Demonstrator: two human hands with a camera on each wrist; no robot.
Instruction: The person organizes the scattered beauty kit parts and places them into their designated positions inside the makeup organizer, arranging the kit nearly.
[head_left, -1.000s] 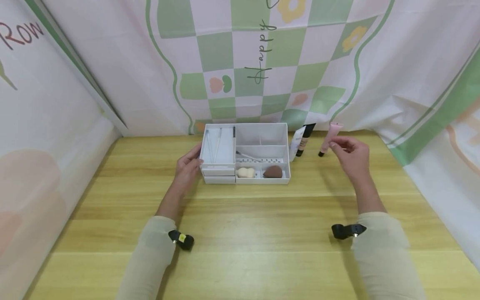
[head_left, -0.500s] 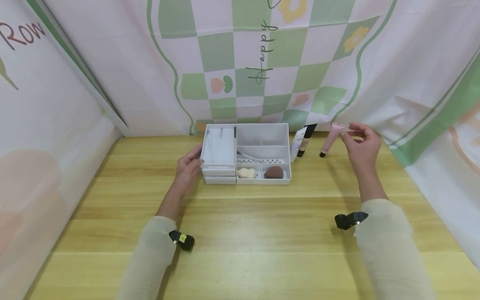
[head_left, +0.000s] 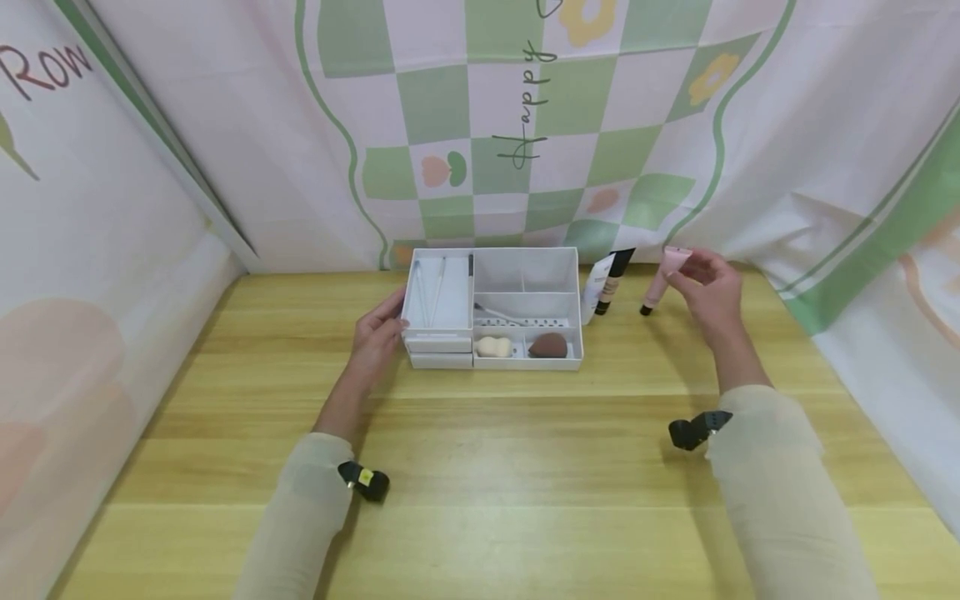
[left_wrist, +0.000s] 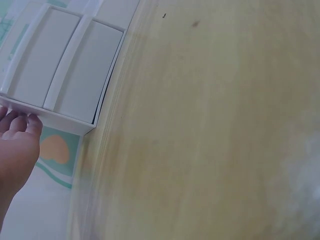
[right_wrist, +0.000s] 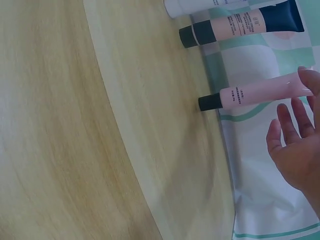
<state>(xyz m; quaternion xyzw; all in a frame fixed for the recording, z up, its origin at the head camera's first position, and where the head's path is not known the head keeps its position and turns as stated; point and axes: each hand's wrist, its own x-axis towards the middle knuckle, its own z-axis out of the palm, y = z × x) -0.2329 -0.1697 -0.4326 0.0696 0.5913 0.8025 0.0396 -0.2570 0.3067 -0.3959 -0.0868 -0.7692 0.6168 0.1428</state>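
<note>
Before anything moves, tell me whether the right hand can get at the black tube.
Probably not directly: the right hand pinches the pink tube, which is between it and the black tube.

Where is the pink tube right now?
In the head view, the pink tube is on the right, near the back of the table, to the right of the black tube. The right hand pinches its upper end.
</note>
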